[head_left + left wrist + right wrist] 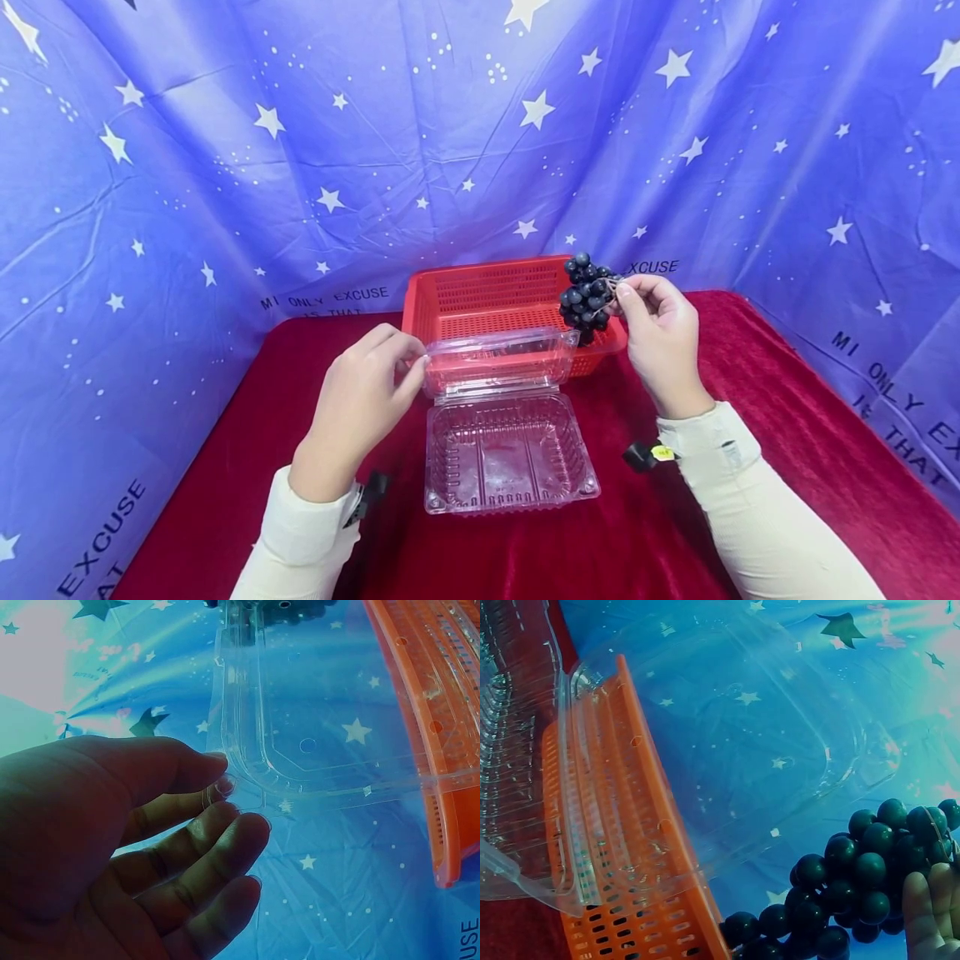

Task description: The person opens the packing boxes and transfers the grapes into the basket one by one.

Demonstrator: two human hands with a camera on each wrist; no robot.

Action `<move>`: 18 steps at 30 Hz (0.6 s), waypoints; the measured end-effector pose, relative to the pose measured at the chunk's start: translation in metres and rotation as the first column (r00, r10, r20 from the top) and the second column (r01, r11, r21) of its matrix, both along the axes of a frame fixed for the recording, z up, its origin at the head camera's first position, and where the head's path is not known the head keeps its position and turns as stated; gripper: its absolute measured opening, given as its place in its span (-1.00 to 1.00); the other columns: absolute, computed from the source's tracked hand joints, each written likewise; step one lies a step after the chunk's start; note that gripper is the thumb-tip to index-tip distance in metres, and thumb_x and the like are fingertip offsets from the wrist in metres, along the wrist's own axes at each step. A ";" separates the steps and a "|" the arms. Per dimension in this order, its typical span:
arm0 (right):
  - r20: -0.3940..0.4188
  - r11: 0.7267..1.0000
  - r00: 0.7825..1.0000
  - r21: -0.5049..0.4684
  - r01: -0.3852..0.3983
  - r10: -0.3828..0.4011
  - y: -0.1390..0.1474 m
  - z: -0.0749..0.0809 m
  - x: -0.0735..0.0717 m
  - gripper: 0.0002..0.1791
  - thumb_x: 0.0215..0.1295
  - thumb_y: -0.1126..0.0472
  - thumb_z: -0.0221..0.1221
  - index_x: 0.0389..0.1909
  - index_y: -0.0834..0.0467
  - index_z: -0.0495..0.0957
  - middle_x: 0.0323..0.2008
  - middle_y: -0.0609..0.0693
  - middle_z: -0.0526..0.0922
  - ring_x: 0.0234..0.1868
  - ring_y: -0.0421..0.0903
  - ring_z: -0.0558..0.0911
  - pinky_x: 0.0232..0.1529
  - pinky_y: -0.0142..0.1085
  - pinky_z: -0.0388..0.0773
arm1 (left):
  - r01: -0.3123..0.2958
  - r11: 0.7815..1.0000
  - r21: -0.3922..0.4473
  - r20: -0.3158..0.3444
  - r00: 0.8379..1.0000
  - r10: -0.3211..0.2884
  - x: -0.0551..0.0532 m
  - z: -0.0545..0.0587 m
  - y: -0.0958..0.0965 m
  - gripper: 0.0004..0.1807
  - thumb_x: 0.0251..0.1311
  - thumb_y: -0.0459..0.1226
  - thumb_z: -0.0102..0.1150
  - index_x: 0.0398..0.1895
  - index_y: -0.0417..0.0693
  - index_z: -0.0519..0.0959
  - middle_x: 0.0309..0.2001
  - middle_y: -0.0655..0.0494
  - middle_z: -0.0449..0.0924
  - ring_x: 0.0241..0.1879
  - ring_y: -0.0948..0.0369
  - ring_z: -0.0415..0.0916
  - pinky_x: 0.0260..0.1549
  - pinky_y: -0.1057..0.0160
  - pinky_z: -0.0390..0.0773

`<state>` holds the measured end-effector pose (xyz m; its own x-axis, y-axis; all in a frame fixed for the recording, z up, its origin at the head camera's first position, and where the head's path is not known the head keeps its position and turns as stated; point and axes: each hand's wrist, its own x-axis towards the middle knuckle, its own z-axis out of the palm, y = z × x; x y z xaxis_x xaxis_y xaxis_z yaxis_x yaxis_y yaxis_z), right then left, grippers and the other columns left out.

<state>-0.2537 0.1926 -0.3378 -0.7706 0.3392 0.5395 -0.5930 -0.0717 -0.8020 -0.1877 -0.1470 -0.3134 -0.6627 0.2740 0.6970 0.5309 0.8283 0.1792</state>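
Note:
A clear plastic clamshell box (513,462) lies on the table with its lid (501,360) raised at the back. My left hand (367,396) pinches the lid's left corner between thumb and forefinger; the other fingers curl loosely below, as the left wrist view shows. In my right hand (663,337), the thumb and fingers pinch the stem of a bunch of dark grapes (587,296). The bunch hangs in the air beside the lid's right end, overlapping the red basket's right side in the head view. In the right wrist view the grapes (870,870) appear at the lower right.
A red slotted plastic basket (480,271) stands right behind the box, seen partly through the clear lid. Dark red velvet cloth (750,367) covers the table. A blue curtain with white stars (420,150) surrounds the back and sides.

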 end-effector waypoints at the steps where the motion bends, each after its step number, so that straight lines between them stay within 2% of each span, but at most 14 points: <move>1: 0.006 1.000 1.000 0.003 -0.003 0.003 0.000 -0.001 0.000 -0.95 0.41 0.40 0.21 -0.25 0.28 0.64 -0.41 0.09 0.62 -0.39 -0.12 0.68 -0.21 -0.39 0.71 | -0.001 1.000 -0.001 0.001 1.000 0.001 0.000 0.000 0.000 -0.97 0.18 -0.29 0.39 -0.34 -0.02 0.70 -0.36 0.16 0.61 -0.44 0.23 0.61 -0.47 0.21 0.59; 11: 0.071 0.997 0.997 0.064 -0.034 0.030 -0.003 -0.009 -0.005 -0.87 0.44 0.32 0.22 -0.19 0.35 0.60 -0.38 0.04 0.65 -0.39 -0.16 0.68 -0.22 -0.41 0.70 | -0.007 1.000 -0.006 0.004 1.000 0.007 0.001 0.001 0.000 -0.97 0.18 -0.29 0.39 -0.34 -0.02 0.71 -0.36 0.16 0.61 -0.44 0.24 0.61 -0.47 0.21 0.60; 18: 0.097 0.986 0.995 0.165 -0.012 -0.004 -0.002 -0.017 -0.010 -0.83 0.46 0.28 0.22 -0.16 0.35 0.61 -0.38 0.01 0.66 -0.38 -0.16 0.70 -0.20 -0.39 0.71 | -0.005 1.000 -0.004 0.006 1.000 0.005 0.000 0.001 0.000 -0.96 0.19 -0.28 0.39 -0.34 -0.03 0.71 -0.36 0.16 0.61 -0.44 0.25 0.59 -0.48 0.22 0.60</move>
